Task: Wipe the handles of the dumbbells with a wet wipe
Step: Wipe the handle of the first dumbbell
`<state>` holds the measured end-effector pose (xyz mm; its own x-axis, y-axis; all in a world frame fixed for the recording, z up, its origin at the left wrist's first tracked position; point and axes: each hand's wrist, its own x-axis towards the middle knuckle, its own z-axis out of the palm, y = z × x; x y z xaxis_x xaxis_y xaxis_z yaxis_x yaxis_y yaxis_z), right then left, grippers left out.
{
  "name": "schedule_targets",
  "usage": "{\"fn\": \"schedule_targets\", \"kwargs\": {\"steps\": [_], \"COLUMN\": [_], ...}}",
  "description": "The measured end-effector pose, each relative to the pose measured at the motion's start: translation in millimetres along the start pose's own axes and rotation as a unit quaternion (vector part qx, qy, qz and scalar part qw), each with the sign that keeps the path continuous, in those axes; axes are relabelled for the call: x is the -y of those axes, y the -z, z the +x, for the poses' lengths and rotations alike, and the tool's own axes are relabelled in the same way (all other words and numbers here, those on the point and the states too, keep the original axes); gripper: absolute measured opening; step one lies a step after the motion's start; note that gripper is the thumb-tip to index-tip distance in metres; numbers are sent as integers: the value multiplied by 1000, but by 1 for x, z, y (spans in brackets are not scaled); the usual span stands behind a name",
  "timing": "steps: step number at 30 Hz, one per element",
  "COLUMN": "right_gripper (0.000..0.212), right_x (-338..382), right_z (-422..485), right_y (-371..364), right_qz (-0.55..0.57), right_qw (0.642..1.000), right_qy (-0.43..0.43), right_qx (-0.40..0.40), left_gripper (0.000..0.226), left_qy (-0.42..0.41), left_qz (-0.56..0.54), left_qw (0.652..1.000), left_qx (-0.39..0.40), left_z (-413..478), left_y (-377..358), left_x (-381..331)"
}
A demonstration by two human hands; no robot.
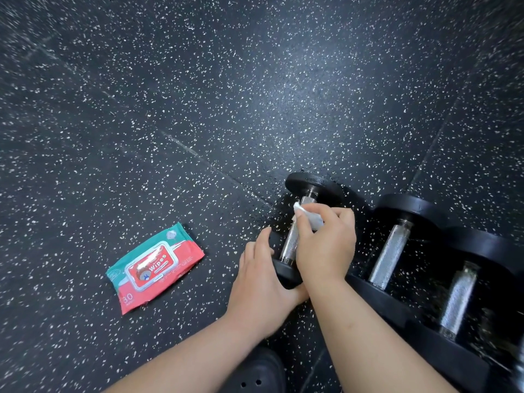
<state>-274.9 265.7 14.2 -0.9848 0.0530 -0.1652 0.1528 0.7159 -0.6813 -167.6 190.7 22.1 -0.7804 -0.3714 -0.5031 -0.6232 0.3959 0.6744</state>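
Three black dumbbells with knurled silver handles lie side by side on the floor at the right. My right hand (326, 239) holds a white wet wipe (310, 215) against the upper part of the leftmost dumbbell's handle (290, 245). My left hand (261, 279) rests on that dumbbell's near weight plate (286, 275), fingers straight along its left side. The middle dumbbell's handle (390, 256) and the right one's handle (458, 302) lie bare, untouched by either hand.
A red and teal pack of wipes (154, 265) lies flat on the speckled black rubber floor (198, 109), to the left of my hands. A black perforated shoe (255, 375) shows at the bottom edge between my forearms.
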Motion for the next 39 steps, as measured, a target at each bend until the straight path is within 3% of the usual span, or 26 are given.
{"fn": "schedule_targets", "kwargs": {"steps": [6,13,17,22,27,31,36,39], "right_gripper": [9,10,9,2,12,22,26,25], "right_x": [2,-1,2,4,-7,-15,-2,-7], "right_z": [-1,0,1,2,5,9,14,14], "right_y": [-3,-4,-5,1,-2,-7,1,0], "right_qz": [-10,2,-11,50,88,212,404,423], "right_qw": [1000,999,996,992,983,945,843,829], "right_qy": [-9,-17,-65,-112,-159,-242,-327,-336], "right_qx": [13,-46,-52,-41,0,56,142,145], "left_gripper": [129,129,129,129,127,124,124,124], "left_qy": [5,4,7,6,4,0,0,0], "left_qz": [-3,-13,-13,-22,-27,-27,-22,-21], "left_qw": [1000,1000,1000,1000,1000,1000,1000,1000], "left_qx": [2,4,4,2,-6,-13,-14,-13], "left_z": [0,0,1,1,1,1,1,1], "left_y": [1,2,3,3,2,2,2,3], "left_x": [0,0,1,4,6,6,7,7]}}
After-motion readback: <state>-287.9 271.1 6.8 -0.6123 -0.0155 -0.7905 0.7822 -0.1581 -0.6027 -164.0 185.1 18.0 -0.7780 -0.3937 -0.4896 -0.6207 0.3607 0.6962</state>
